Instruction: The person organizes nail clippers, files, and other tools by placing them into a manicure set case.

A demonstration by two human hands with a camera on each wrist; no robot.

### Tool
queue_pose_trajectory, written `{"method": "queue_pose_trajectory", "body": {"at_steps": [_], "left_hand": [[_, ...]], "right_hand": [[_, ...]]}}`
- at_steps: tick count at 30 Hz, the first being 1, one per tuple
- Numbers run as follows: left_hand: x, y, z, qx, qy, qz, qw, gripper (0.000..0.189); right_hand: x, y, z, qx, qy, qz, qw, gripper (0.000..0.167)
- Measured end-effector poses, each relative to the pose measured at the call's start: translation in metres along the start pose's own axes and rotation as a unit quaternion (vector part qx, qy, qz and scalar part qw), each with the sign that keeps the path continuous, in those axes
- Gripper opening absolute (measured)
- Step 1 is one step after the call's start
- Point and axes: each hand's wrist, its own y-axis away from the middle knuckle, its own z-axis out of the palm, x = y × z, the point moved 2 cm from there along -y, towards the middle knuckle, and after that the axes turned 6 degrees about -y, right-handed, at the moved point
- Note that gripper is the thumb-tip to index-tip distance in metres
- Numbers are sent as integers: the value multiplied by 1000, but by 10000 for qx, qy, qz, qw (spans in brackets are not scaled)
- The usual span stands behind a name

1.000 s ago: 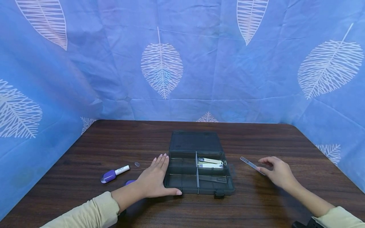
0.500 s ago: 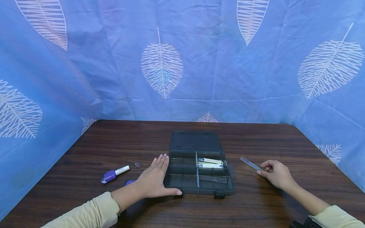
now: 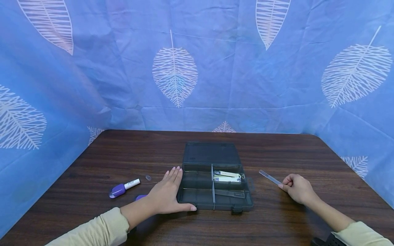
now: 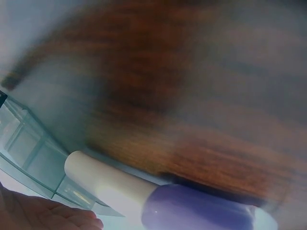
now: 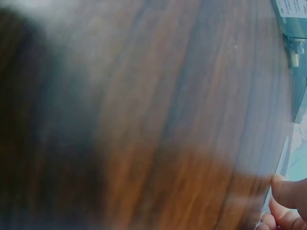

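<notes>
In the head view a dark translucent divided case (image 3: pixel 197 201) lies with its lid (image 3: pixel 210 152) folded back. My left hand (image 3: pixel 166 194) rests against the case's left side, fingers straight and thumb along its front edge. Two nail clippers (image 3: pixel 227 178) sit in the back right compartment, and a clear flat strip (image 3: pixel 230 193) lies in the front right one. To the right of the case, my right hand (image 3: pixel 298 189) pinches the near end of a clear nail file (image 3: pixel 269 177) between thumb and fingers. The right wrist view shows the thumb (image 5: pixel 289 191) on it.
A purple nail polish bottle (image 3: pixel 117 190) with a white cap lies left of my left hand. Beside it is a small clear disc (image 3: pixel 148 177). Another purple bottle (image 3: pixel 140 197) is partly hidden by my left wrist. A blue leaf-patterned cloth (image 3: pixel 209 85) hangs behind the table.
My right fingers have closed from a looser reach into a pinch on the nail file's near end. The left hand and the case stay where they were.
</notes>
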Motion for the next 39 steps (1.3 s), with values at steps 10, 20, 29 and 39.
{"method": "queue_pose_trajectory", "body": {"at_steps": [10, 20, 29, 39], "left_hand": [[1, 1, 0, -39, -14, -44, 10000, 114], [1, 0, 0, -11, 1, -16, 10000, 113], [1, 0, 0, -30, 34, -19, 10000, 113], [2, 1, -1, -66, 29, -71, 9999, 113]], "right_hand": [[-5, 2, -4, -37, 193, -61, 9998, 13], [-8, 6, -4, 49, 212, -227, 9995, 11], [-11, 7, -4, 202, 140, -314, 9992, 10], [-19, 12, -5, 366, 42, -584, 9976, 10]]}}
